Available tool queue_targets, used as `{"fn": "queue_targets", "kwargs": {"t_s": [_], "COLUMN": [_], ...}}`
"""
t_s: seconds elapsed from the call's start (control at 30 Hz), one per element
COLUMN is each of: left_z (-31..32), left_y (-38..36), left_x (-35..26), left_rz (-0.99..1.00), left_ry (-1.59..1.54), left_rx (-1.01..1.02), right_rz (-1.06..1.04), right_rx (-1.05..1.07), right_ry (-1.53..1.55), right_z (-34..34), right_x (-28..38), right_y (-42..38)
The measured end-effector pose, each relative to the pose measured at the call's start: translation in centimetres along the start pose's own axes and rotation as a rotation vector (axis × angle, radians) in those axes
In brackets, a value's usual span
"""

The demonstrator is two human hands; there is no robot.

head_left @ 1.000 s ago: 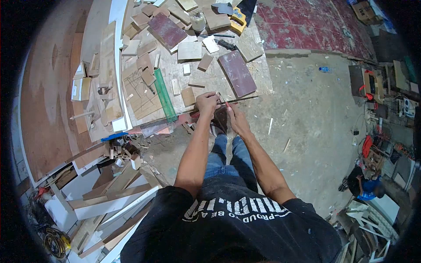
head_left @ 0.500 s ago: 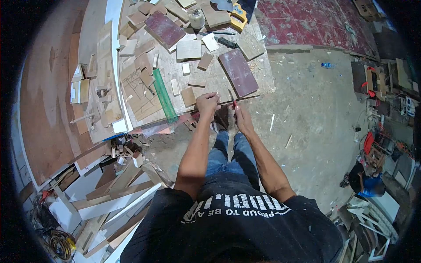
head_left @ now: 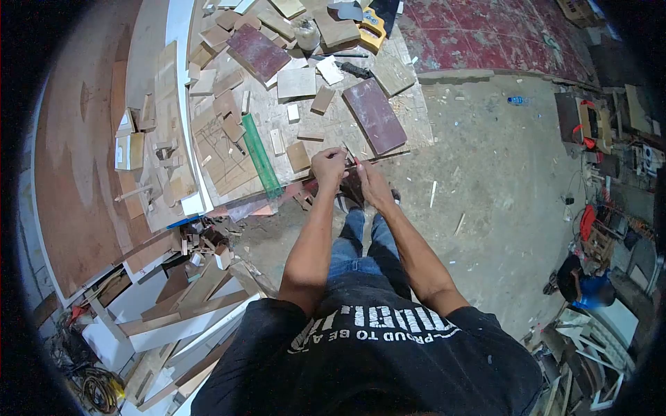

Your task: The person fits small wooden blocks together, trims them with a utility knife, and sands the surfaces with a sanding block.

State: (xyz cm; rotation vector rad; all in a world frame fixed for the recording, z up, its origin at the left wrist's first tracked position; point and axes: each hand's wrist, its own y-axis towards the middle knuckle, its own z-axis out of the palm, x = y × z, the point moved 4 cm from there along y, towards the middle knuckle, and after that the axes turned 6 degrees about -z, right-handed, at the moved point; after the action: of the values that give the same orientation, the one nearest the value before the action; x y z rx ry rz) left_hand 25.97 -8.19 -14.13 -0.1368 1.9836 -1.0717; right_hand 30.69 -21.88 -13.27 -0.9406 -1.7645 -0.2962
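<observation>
The left hand [head_left: 327, 166] curls its fingers closed upon the near edge of the plywood-topped workbench [head_left: 416, 118], while the right hand [head_left: 368, 184] pinches a slim red-handled tool [head_left: 352, 158], too small to identify, just beside the left hand at that edge. A dark reddish-brown rectangular board [head_left: 375, 115] lies just beyond, and a translucent green plastic ruler [head_left: 260, 154] lies to the left among pale wood offcuts. White lettering on the person's black T-shirt [head_left: 368, 360], seen inverted, reads partly "PROUD TO BE A".

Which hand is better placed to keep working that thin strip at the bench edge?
Probably the right hand: it holds a small red-tipped tool against the thin strip, while the left hand is closed on the strip's near end, steadying it.
</observation>
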Motion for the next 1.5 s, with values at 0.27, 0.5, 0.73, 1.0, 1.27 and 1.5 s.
{"fn": "queue_targets", "kwargs": {"t_s": [0.27, 0.5, 0.73, 1.0, 1.27, 1.5], "left_z": [0.1, 0.3, 0.3, 0.1, 0.1, -0.3], "left_y": [-0.6, -0.4, -0.3, -0.4, -0.1, -0.1], "left_x": [-0.2, -0.1, 0.1, -0.2, -0.3, -0.3], "left_rz": [0.086, 0.070, 0.045, -0.015, -0.030, -0.015], "left_ry": [-0.039, -0.041, -0.048, -0.016, -0.031, -0.086], "left_rx": [-0.081, -0.057, -0.036, 0.022, 0.032, 0.067], "right_rz": [0.022, -0.024, 0.037, 0.074, 0.115, 0.090], "right_rx": [-0.040, 0.009, 0.068, 0.059, 0.077, 0.092], "right_ry": [-0.029, -0.057, -0.163, -0.244, -0.201, -0.226], "right_z": [0.9, 0.5, 0.3, 0.2, -0.1, 0.0], "right_x": [0.5, -0.2, 0.2, 0.5, 1.4, 1.0], "right_y": [-0.4, 0.2, 0.6, 0.5, 0.7, 1.1]}}
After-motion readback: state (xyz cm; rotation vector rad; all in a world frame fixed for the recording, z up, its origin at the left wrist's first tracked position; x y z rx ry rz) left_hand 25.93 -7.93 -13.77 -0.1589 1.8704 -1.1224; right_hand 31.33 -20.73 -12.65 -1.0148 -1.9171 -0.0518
